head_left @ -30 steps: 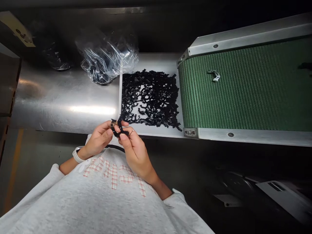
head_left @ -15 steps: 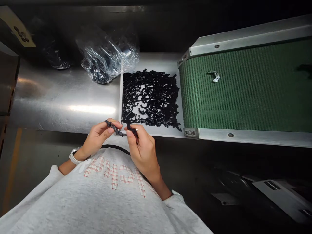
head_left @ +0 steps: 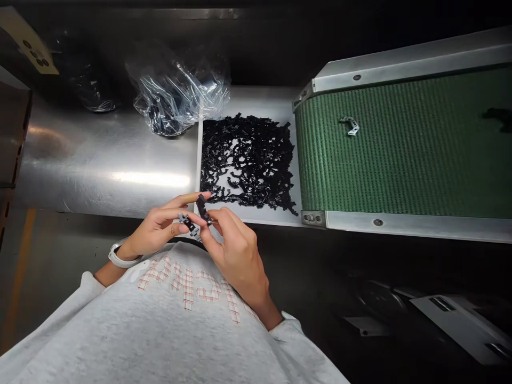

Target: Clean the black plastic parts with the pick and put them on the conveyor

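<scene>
My left hand (head_left: pixel 158 229) pinches a small black plastic part (head_left: pixel 189 226) with notched edges, which catches the light. Between the fingertips of my right hand (head_left: pixel 236 245) is another black plastic part (head_left: pixel 202 207), angled upward and close to the left forefinger. Both hands are close together in front of my body, near the front edge of the tray. Just beyond them, many similar black plastic parts (head_left: pixel 264 160) lie heaped on a white tray (head_left: pixel 228 212). Fingers hide some of each held part.
Right of the tray runs a green conveyor belt (head_left: pixel 400 160) with metal side rails (head_left: pixel 420 229). A bent part (head_left: pixel 351 126) lies on the belt. Clear plastic bags (head_left: pixel 168 106) with dark contents stand behind, on the metal table (head_left: pixel 100 160).
The parts in my hands came apart from one cluster into two separate pieces. Since then my hands have drawn close again, and the left-hand part has turned to show a shinier side.
</scene>
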Demonstrator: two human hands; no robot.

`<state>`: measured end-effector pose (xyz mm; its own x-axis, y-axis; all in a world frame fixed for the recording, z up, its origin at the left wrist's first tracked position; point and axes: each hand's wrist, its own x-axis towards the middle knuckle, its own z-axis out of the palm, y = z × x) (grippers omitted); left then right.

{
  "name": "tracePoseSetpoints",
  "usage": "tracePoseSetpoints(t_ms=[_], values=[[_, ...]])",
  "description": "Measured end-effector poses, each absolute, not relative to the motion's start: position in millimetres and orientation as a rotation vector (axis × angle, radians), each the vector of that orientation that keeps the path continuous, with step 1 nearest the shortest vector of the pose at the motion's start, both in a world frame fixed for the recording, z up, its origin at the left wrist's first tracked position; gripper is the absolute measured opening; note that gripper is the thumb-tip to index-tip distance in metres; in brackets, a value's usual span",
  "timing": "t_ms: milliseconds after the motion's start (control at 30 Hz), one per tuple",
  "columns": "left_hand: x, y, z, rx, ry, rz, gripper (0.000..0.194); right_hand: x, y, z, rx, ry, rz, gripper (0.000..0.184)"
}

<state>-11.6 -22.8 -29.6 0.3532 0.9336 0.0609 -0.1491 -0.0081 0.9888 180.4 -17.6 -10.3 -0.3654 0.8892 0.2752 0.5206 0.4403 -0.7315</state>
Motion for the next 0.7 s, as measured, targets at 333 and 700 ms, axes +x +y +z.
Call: tracePoseSetpoints(t_ms=[333,700], values=[[-11,-20,-21,1.507,0.813,0.987,0.035,180,-20,-8,-1.175,-2.016,0.67,0.019],[-12,-19,-24,1.501,0.704,1.034,0.033,202,-15,-5,-1.068,-1.812,1.299,0.009]])
